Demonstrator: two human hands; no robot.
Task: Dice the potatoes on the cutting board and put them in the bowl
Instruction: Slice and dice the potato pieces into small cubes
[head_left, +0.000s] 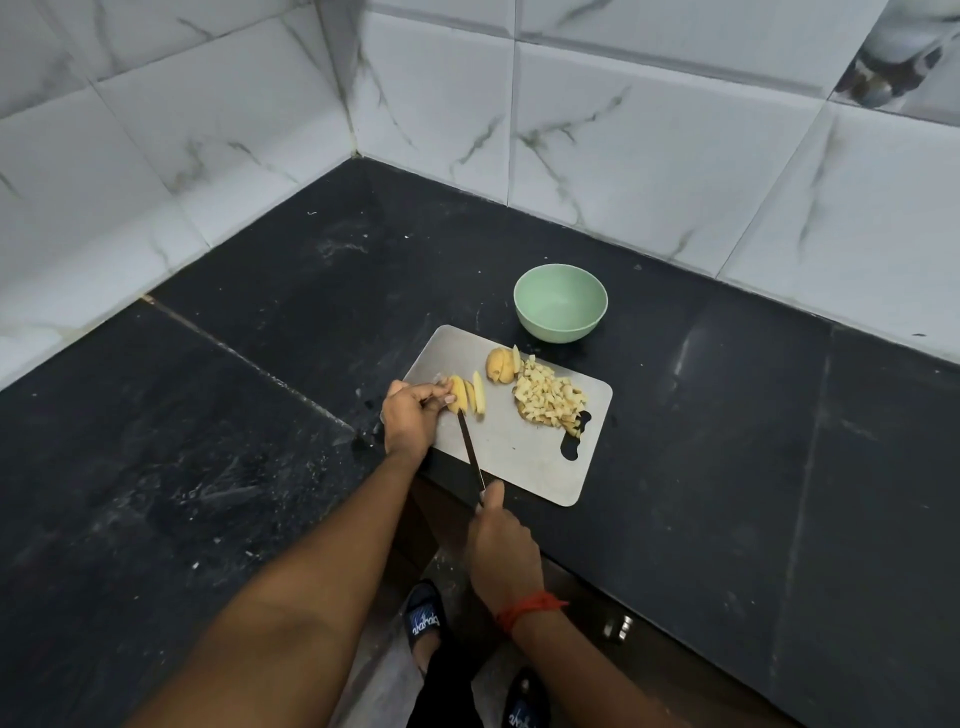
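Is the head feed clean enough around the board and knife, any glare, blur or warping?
Head view: light is soft and even, no hard shadows; the cutting board shows no glare, only a faint sheen on the black countertop; the knife and diced potato read sharp; the wide angle bends the grout lines of the wall tiles toward the edges.

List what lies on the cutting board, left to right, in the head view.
left hand → sliced potato → uncut potato piece → diced potato pile. Omitted, since they overlap these sideways: knife, right hand, green bowl.
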